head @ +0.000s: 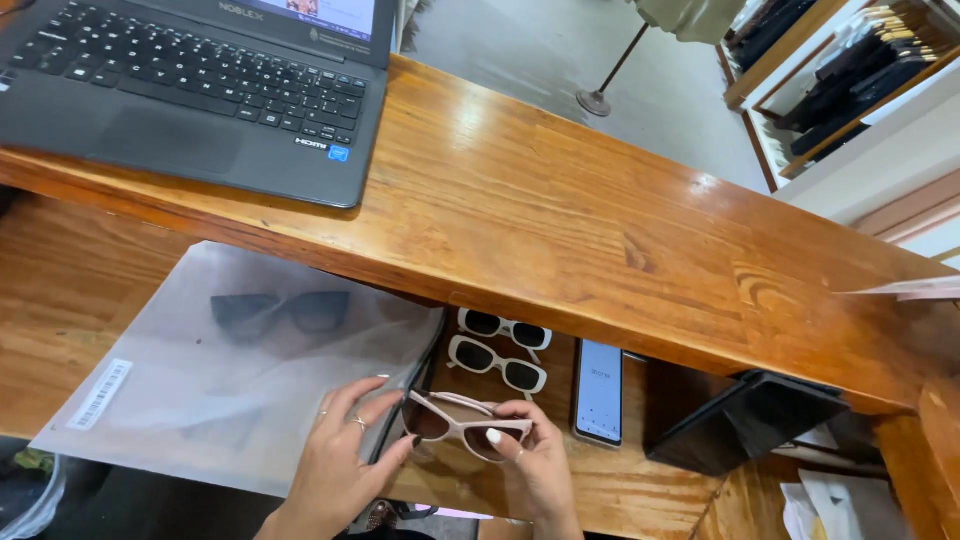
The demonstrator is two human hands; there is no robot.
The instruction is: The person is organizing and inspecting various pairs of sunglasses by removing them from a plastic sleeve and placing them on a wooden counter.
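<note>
Both hands hold one pair of pale pink sunglasses (462, 424) with dark brown lenses over the lower wooden desk (60, 300). My left hand (340, 452) pinches its left corner and also rests on a frosted translucent plastic bag (200, 385). My right hand (535, 462) grips its right end. Inside the bag a dark pair of sunglasses (282, 311) shows dimly. Two white-framed pairs of sunglasses (498, 362) lie just beyond my hands, under the upper shelf.
A raised wooden counter (600, 230) overhangs the desk and carries an open dark laptop (190, 90) at the left. A lit phone (599, 390) lies right of the sunglasses, beside a tilted black stand (745, 420). Shelves of folded dark items (850, 80) stand far right.
</note>
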